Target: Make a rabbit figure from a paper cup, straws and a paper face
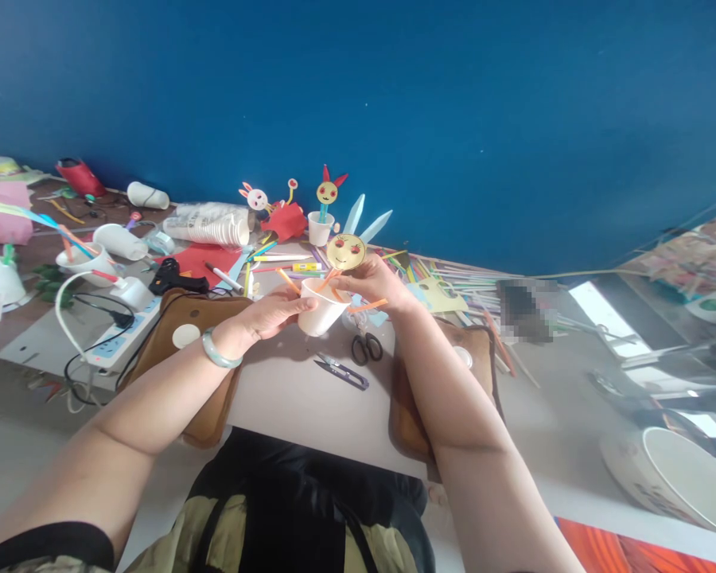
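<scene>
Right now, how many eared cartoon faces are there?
3: blue-eared face by the right hand, red-eared yellow face behind it, white face left of that. More may be hidden.

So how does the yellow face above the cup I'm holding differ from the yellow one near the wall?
The near face has pale blue ears; the far face has red ones. The near face is above a cup held in the left hand; the far face's cup stands unheld. Both faces are round.
</scene>
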Demonstrator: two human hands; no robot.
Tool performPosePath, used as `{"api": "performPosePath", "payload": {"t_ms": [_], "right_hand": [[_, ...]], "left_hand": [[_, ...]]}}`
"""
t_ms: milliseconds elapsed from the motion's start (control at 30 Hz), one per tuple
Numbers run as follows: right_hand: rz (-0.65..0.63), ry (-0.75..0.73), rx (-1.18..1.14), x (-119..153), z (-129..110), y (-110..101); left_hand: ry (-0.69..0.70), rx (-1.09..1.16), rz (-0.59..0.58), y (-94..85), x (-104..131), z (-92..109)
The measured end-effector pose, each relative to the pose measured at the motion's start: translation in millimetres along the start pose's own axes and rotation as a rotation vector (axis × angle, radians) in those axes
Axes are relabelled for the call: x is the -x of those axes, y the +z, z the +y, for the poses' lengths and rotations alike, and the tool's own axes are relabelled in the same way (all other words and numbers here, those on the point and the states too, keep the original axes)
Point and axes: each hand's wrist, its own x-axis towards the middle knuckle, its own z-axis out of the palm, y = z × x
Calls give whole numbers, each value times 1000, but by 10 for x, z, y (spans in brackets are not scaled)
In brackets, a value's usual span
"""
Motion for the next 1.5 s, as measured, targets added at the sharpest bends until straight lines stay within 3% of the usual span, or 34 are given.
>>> {"api": "performPosePath", "payload": {"t_ms": [133,367,500,633,867,1267,1500], "right_hand": [[31,33,-11,-38,73,-14],[332,95,-111,-152,375,-110],[324,117,-108,-151,412,-118],[277,95,-59,-111,335,-47],[339,43,62,-115,305,114],[273,-4,66,-125,308,158],[408,40,75,-129,331,220]], "left_hand": [[70,-48,55,4,-10,-5],[155,25,253,-60,-48,40],[263,55,357,-117,-87,44],[315,41,376,-129,-101,43],[301,-12,352,-67,-88,78],[271,-20,295,-78,-86,73],[278,2,332,-117,-101,67]]}}
